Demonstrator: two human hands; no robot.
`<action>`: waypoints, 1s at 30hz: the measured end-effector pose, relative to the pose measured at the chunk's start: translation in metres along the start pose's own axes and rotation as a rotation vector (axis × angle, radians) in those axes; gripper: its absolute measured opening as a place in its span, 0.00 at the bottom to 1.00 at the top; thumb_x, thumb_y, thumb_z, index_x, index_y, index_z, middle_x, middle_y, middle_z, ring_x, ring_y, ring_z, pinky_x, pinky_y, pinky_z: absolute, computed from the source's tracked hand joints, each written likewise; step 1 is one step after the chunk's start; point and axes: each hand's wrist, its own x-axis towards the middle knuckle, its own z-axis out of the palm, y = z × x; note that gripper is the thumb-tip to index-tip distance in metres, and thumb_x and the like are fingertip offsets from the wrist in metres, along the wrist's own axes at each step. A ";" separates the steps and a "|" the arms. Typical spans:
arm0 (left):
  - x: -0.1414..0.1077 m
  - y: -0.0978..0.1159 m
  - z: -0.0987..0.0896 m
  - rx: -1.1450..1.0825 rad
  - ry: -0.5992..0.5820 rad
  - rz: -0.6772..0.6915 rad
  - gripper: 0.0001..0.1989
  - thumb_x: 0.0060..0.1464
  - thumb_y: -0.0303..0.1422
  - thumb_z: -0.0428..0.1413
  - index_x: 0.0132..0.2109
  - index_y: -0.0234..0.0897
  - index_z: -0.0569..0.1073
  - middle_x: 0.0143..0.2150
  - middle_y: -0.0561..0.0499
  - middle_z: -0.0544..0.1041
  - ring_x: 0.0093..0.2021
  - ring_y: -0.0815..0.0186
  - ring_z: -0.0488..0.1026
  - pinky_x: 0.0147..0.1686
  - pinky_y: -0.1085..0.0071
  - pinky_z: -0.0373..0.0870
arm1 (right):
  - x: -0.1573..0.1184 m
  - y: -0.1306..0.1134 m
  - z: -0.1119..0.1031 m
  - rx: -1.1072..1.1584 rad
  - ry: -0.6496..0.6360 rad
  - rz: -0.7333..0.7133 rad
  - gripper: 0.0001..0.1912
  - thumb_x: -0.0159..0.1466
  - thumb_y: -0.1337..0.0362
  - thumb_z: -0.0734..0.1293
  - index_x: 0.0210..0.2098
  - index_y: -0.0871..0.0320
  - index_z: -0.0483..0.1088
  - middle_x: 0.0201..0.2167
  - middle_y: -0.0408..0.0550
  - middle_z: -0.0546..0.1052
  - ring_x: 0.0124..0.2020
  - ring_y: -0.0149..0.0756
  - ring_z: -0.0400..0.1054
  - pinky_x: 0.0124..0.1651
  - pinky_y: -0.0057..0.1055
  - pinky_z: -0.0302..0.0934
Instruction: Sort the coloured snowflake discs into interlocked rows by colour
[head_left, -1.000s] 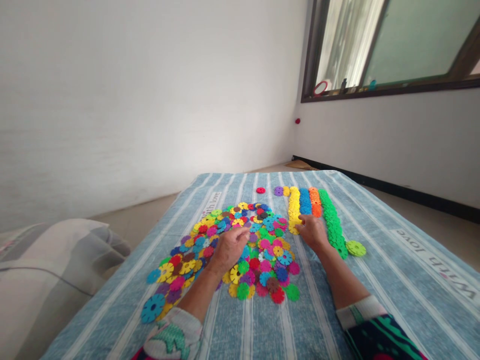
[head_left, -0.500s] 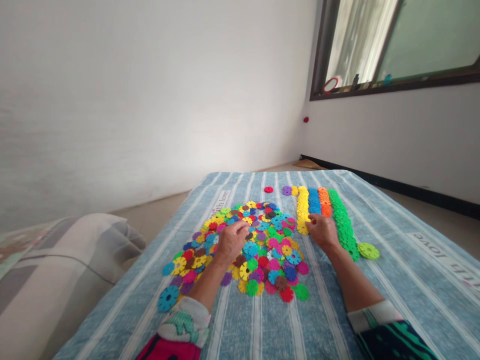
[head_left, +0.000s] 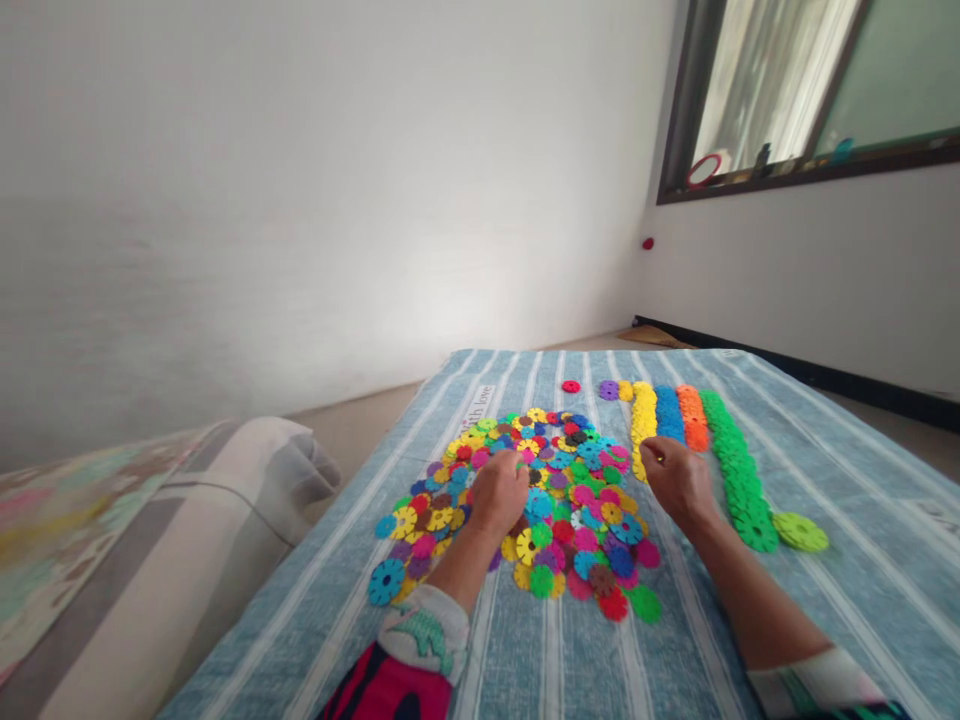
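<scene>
A heap of mixed-colour plastic snowflake discs (head_left: 581, 535) spreads over the striped cloth. Above its left-middle part is my left hand (head_left: 501, 492), its fingers pinched together; what they may hold is hidden. My right hand (head_left: 681, 482) is curled with thumb and fingertips together at the near end of the yellow disc row (head_left: 643, 412). Whether a disc sits in that pinch I cannot make out. Beside the yellow row lie overlapping rows of blue discs (head_left: 670, 415), orange discs (head_left: 693, 418) and green discs (head_left: 739, 470), the green one longest.
Light-green discs (head_left: 801, 531) lie by the near end of the green row. At the far side are a red disc (head_left: 571, 387), purple discs (head_left: 608, 390) and orange-yellow discs (head_left: 625, 391). Bedding (head_left: 247, 490) bulges at the left. A white wall (head_left: 300, 200) rises behind.
The whole view has shifted, so the cloth and discs appear farther right. My right hand stays by the near end of the yellow row, and my left hand stays over the heap.
</scene>
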 end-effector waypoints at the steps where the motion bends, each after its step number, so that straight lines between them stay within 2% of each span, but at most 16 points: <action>1: -0.003 0.005 0.001 0.029 -0.032 0.031 0.07 0.52 0.27 0.52 0.34 0.36 0.75 0.37 0.46 0.77 0.42 0.59 0.73 0.44 0.65 0.67 | -0.002 -0.005 0.002 0.019 -0.010 -0.027 0.13 0.61 0.61 0.59 0.31 0.57 0.75 0.33 0.49 0.78 0.32 0.36 0.70 0.31 0.28 0.52; 5: -0.015 0.022 0.003 0.115 -0.124 0.121 0.04 0.52 0.29 0.54 0.32 0.37 0.74 0.36 0.46 0.76 0.42 0.59 0.71 0.45 0.65 0.66 | -0.013 -0.022 0.010 0.077 -0.069 -0.147 0.13 0.62 0.59 0.59 0.29 0.55 0.73 0.29 0.46 0.76 0.30 0.35 0.69 0.30 0.27 0.53; 10: -0.026 0.033 0.003 0.211 -0.197 0.194 0.06 0.55 0.31 0.53 0.37 0.35 0.73 0.40 0.44 0.74 0.45 0.57 0.70 0.46 0.63 0.66 | -0.027 -0.033 0.019 0.091 -0.153 -0.310 0.13 0.63 0.59 0.58 0.30 0.54 0.72 0.27 0.45 0.74 0.31 0.35 0.69 0.31 0.27 0.55; 19: -0.033 0.035 0.012 0.203 -0.222 0.298 0.08 0.54 0.25 0.49 0.37 0.32 0.72 0.40 0.39 0.73 0.45 0.54 0.69 0.46 0.60 0.67 | -0.040 -0.041 0.019 0.189 -0.298 -0.402 0.12 0.64 0.59 0.59 0.34 0.54 0.73 0.33 0.46 0.76 0.35 0.36 0.70 0.39 0.30 0.61; 25: -0.033 0.035 0.011 0.170 -0.232 0.344 0.10 0.53 0.22 0.47 0.36 0.33 0.72 0.37 0.41 0.74 0.41 0.56 0.70 0.41 0.63 0.68 | -0.039 -0.050 0.012 0.259 -0.421 -0.497 0.11 0.64 0.62 0.59 0.34 0.53 0.73 0.34 0.45 0.76 0.36 0.35 0.70 0.40 0.29 0.61; 30: -0.027 0.031 0.008 0.115 -0.222 0.334 0.10 0.54 0.22 0.47 0.35 0.35 0.73 0.36 0.44 0.75 0.41 0.60 0.71 0.40 0.68 0.67 | -0.039 -0.050 0.011 0.285 -0.406 -0.473 0.11 0.64 0.62 0.59 0.33 0.54 0.73 0.34 0.45 0.76 0.36 0.35 0.70 0.39 0.28 0.61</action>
